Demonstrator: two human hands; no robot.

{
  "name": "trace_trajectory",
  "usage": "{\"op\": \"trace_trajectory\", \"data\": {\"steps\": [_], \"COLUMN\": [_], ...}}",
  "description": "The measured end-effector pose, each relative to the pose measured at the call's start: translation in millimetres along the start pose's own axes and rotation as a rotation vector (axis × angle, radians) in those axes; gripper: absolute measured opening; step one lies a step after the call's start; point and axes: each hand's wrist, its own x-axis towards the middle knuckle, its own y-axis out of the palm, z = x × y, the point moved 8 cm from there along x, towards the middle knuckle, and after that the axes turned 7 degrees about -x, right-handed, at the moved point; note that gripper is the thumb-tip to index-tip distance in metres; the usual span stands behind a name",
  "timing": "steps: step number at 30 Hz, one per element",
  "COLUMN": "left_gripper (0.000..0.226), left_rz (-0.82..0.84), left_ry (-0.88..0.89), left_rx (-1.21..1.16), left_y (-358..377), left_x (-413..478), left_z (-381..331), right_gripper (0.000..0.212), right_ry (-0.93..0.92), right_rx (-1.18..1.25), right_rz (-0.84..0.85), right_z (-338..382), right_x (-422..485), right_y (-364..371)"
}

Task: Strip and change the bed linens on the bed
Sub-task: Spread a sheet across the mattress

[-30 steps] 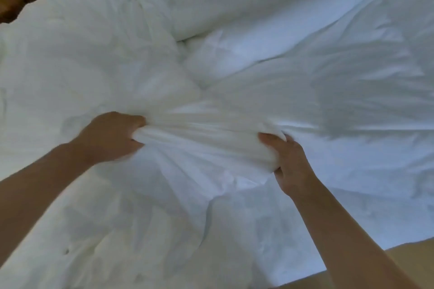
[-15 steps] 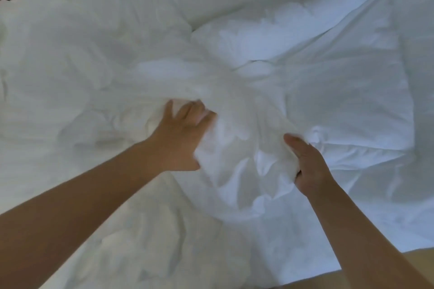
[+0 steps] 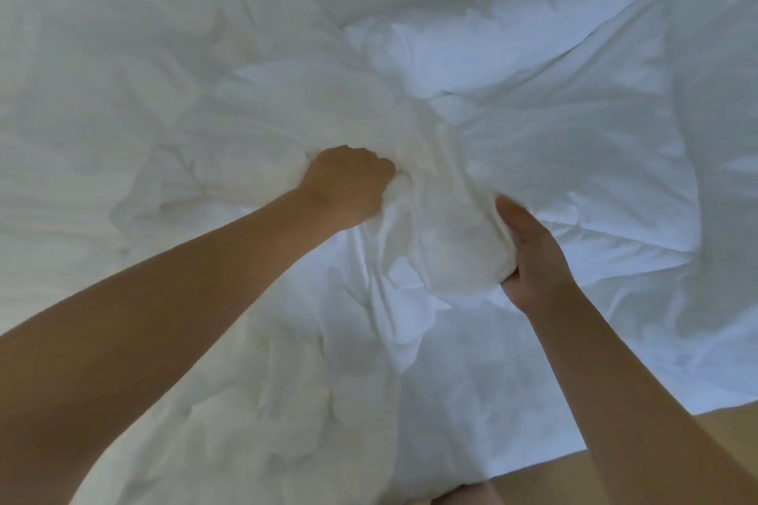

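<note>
White bed linen fills almost the whole head view. A rumpled white duvet [image 3: 123, 102] covers the left and middle, and a flatter white sheet [image 3: 594, 160] lies to the right. Between my hands the cloth is gathered into a thick bunch [image 3: 447, 225]. My left hand [image 3: 344, 187] is closed into a fist, its fingers buried in the bunch's upper left side. My right hand [image 3: 533, 258] grips the bunch's lower right side, thumb on top and fingers curled underneath. Both forearms reach in from the bottom of the view.
A plump white pillow [image 3: 471, 41] lies beyond the bunch, at upper middle. The linen's near edge runs along the bottom right, with a tan floor [image 3: 722, 435] below it. A dark sliver shows at the top left corner.
My left hand, open and flat on the cloth half a second ago, has closed into the fabric. The bunch has drawn tighter between my hands. My right hand keeps its grip.
</note>
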Motion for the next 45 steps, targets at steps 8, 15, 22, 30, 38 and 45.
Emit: {"op": "trace_trajectory", "data": {"steps": [8,15,22,30,38,45], "left_gripper": [0.051,0.098,0.06,0.025,0.03,0.037], "left_rz": [0.006,0.186,-0.073,-0.414,-0.46,-0.333], "left_ry": [-0.269,-0.012,0.216,0.294,0.469,0.244], "left_rx": [-0.239,-0.088,0.08,-0.484,-0.109,-0.082], "left_y": [0,18,32,-26,-22,-12], "left_x": [-122,-80,-38,-17,-38,-27], "left_z": [156,60,-43,-61,2,33], "right_gripper": [0.022,0.008,0.025,0.058,0.046,0.03], "right_ry": [-0.053,-0.02,-0.012,0.136,0.127,0.001], "right_rx": [-0.281,-0.208,-0.128,-0.526,-0.312,-0.208], "right_rz": [0.015,-0.063,-0.04,0.392,0.304,0.185], "right_z": [7,-15,-24,-46,-8,-13], "right_x": [-33,-27,-37,-74,-82,-68], "right_y": [12,36,25,33,-4,-4]}}
